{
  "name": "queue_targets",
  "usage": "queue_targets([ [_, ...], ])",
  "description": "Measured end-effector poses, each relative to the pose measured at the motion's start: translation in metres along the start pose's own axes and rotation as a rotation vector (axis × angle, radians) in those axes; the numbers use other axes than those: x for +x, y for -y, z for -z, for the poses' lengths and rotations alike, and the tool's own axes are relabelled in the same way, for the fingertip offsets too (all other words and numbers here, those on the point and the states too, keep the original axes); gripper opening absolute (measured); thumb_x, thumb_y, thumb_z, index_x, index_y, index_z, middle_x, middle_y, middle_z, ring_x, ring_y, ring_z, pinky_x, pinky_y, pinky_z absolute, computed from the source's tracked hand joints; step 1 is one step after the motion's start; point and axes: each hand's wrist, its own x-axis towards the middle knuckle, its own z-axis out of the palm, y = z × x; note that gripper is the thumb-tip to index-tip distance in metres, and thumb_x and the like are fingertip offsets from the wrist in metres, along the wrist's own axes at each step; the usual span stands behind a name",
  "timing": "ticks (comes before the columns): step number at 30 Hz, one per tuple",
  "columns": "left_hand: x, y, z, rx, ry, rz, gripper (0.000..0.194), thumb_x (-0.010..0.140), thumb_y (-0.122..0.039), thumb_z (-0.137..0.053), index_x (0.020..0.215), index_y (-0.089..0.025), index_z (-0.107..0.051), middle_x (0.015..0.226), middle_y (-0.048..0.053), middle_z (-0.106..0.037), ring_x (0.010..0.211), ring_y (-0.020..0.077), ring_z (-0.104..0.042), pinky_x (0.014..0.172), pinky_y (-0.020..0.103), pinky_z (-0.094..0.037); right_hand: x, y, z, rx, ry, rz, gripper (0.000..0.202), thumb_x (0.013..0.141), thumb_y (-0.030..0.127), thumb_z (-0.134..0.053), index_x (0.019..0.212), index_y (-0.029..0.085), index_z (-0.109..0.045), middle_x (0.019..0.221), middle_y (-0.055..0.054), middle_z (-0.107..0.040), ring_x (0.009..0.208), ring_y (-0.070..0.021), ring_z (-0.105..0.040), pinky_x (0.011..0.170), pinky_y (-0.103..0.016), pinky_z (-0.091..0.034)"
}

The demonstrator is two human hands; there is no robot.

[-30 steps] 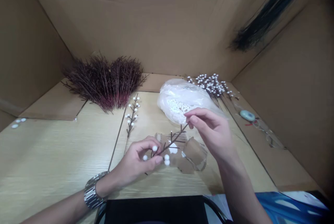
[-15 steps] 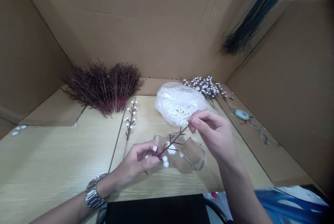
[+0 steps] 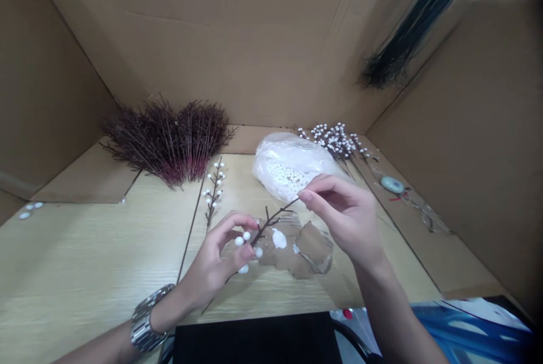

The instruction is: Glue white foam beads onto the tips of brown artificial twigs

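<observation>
A brown artificial twig (image 3: 270, 222) is stretched between my two hands, above torn cardboard pieces. My left hand (image 3: 220, 251) pinches it around its lower middle, where several white berries (image 3: 243, 239) sit close to the fingers. At the twig's far end, my right hand (image 3: 339, 214) has thumb and forefinger closed on the tip. The right part of the twig carries bare side stubs. Beneath lies the torn cardboard (image 3: 314, 248) with a white blob (image 3: 279, 238) on it. A clear plastic bag (image 3: 292, 166) of white berries rests just beyond my right hand.
A large heap of bare brown twigs (image 3: 169, 143) lies back left. One berried twig (image 3: 214, 191) lies near it, and a pile of berried twigs (image 3: 335, 140) sits back right. Cardboard walls (image 3: 237, 41) enclose the table. A light-blue oval object (image 3: 392, 185) rests at right.
My left hand has shifted slightly up and left, and the twig has turned, so its berries now show differently. My right hand moved a little left, still at the tip.
</observation>
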Motion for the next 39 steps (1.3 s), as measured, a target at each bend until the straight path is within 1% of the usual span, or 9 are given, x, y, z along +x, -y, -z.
queue_targets([
  [4,-0.001,-0.004,-0.003,0.072,-0.066,-0.037,0.014,0.094,-0.035,-0.069,0.097,-0.021,-0.068,0.100,0.005,-0.063,0.098,0.0225,-0.058,0.087,0.033,-0.045,-0.005,-0.004,-0.004,-0.002,0.012,0.018,0.011,0.087,0.023,-0.074,0.077,0.023,-0.071,0.073,0.001,-0.069,0.070,-0.0145,-0.063,0.062,-0.028,-0.051],
  [7,0.000,-0.007,-0.004,0.102,-0.091,-0.068,0.010,0.095,-0.029,-0.066,0.092,-0.020,-0.069,0.096,0.005,-0.064,0.094,0.0221,-0.060,0.085,0.034,-0.046,-0.008,-0.006,-0.005,-0.001,0.005,0.015,0.011,0.087,0.021,-0.074,0.077,0.022,-0.070,0.073,0.001,-0.069,0.069,-0.0146,-0.063,0.062,-0.028,-0.051],
  [12,0.002,-0.008,-0.004,0.154,-0.087,-0.076,0.007,0.092,-0.026,-0.068,0.090,-0.020,-0.070,0.093,0.005,-0.066,0.091,0.0220,-0.062,0.082,0.036,-0.047,-0.009,-0.007,-0.004,0.012,-0.010,-0.003,0.010,0.086,0.021,-0.074,0.077,0.022,-0.071,0.072,0.001,-0.069,0.068,-0.0144,-0.063,0.062,-0.027,-0.053],
  [19,0.004,-0.005,-0.008,0.190,-0.028,-0.056,0.009,0.090,-0.025,-0.072,0.098,-0.020,-0.072,0.099,0.005,-0.069,0.094,0.0218,-0.062,0.084,0.036,-0.048,-0.008,-0.005,-0.008,0.017,-0.029,0.001,0.012,0.086,0.019,-0.074,0.074,0.022,-0.070,0.069,0.001,-0.068,0.066,-0.0140,-0.063,0.061,-0.027,-0.053],
  [27,0.003,-0.001,-0.011,0.202,-0.027,-0.087,0.005,0.088,-0.021,-0.073,0.084,-0.019,-0.071,0.090,0.005,-0.070,0.091,0.0224,-0.065,0.084,0.036,-0.050,-0.008,-0.003,-0.016,0.013,-0.025,-0.002,0.012,0.086,0.023,-0.074,0.075,0.022,-0.070,0.071,0.000,-0.069,0.067,-0.0152,-0.064,0.062,-0.028,-0.054],
  [30,0.004,0.001,-0.010,0.188,-0.048,-0.074,0.006,0.089,-0.020,-0.072,0.083,-0.019,-0.071,0.089,0.004,-0.069,0.089,0.0211,-0.065,0.084,0.035,-0.049,-0.007,-0.005,-0.011,0.023,-0.004,-0.013,0.009,0.087,0.025,-0.073,0.079,0.023,-0.072,0.073,0.000,-0.070,0.067,-0.0150,-0.064,0.062,-0.028,-0.054],
  [34,0.005,0.004,-0.008,0.136,-0.070,-0.024,0.007,0.089,-0.021,-0.072,0.082,-0.019,-0.070,0.089,0.004,-0.068,0.088,0.0207,-0.065,0.083,0.035,-0.049,0.002,-0.028,0.015,-0.041,0.058,-0.060,0.014,0.093,0.035,-0.066,0.093,0.023,-0.072,0.077,0.000,-0.070,0.066,-0.0151,-0.064,0.063,-0.029,-0.053],
  [37,0.004,0.007,-0.006,0.084,-0.078,-0.003,0.008,0.088,-0.023,-0.073,0.082,-0.019,-0.070,0.088,0.004,-0.068,0.089,0.0205,-0.064,0.083,0.034,-0.049,0.019,-0.063,0.037,-0.448,0.209,-0.090,0.019,0.096,0.036,-0.061,0.095,0.022,-0.073,0.087,-0.004,-0.075,0.074,-0.0190,-0.067,0.070,-0.032,-0.052],
  [39,0.004,0.009,-0.006,0.046,-0.076,0.004,0.009,0.088,-0.024,-0.073,0.082,-0.019,-0.069,0.089,0.004,-0.067,0.089,0.0200,-0.063,0.083,0.033,-0.048,0.031,-0.087,0.043,-0.664,0.318,-0.081,0.018,0.095,0.030,-0.059,0.094,0.020,-0.075,0.093,-0.007,-0.077,0.079,-0.0227,-0.068,0.074,-0.035,-0.051],
])
